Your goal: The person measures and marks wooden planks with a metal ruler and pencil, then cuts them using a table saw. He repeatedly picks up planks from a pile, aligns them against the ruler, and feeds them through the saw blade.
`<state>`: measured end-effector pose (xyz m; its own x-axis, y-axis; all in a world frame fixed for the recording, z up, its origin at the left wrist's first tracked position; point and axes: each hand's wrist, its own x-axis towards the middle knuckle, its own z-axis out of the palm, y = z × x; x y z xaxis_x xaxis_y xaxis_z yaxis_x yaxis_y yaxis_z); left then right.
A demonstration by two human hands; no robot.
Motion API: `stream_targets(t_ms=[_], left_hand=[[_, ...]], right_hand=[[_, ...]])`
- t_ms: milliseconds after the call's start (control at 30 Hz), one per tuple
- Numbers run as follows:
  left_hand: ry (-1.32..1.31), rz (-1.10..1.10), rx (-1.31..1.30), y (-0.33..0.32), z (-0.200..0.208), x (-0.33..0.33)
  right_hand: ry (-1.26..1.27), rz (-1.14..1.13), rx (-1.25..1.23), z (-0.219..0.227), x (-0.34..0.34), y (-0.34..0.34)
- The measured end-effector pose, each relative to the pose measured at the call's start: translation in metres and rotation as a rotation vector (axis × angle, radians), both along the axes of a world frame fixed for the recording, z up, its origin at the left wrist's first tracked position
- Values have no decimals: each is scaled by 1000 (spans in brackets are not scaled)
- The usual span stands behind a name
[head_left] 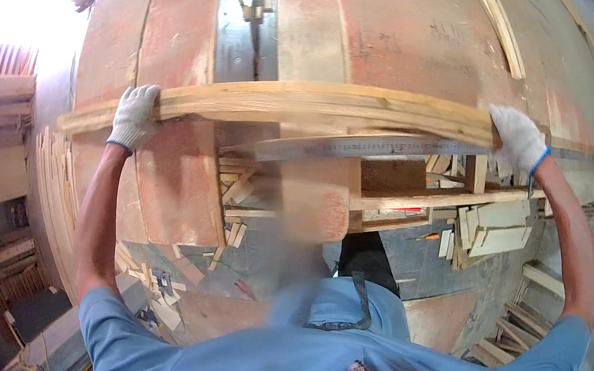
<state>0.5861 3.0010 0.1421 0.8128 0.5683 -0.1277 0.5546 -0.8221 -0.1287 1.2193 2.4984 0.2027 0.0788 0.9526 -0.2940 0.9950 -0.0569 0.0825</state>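
1. Left hand (136, 116), gloved, grips long timber (308, 104) near its left end.
2. Right hand (520, 139), gloved, grips timber's right end.
3. Timber runs crosswise over reddish counter (399, 55); graduated metal ruler (385, 150) just on its near side.

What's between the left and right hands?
Long timber spans from the left hand to the right hand in the head view; a ruler shows just below it in the picture.

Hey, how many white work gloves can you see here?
2: the left-hand glove grips the long timber near its left end, and the right-hand glove holds its right end. Others could be hidden from view.
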Motion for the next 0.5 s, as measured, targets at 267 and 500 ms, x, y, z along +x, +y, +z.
stream_targets(t_ms=[267, 500], left_hand=[[87, 119, -161, -46, -29, 13], [116, 120, -106, -34, -49, -7]], right_hand=[[210, -156, -208, -47, -11, 81], [319, -365, 248, -124, -79, 92]])
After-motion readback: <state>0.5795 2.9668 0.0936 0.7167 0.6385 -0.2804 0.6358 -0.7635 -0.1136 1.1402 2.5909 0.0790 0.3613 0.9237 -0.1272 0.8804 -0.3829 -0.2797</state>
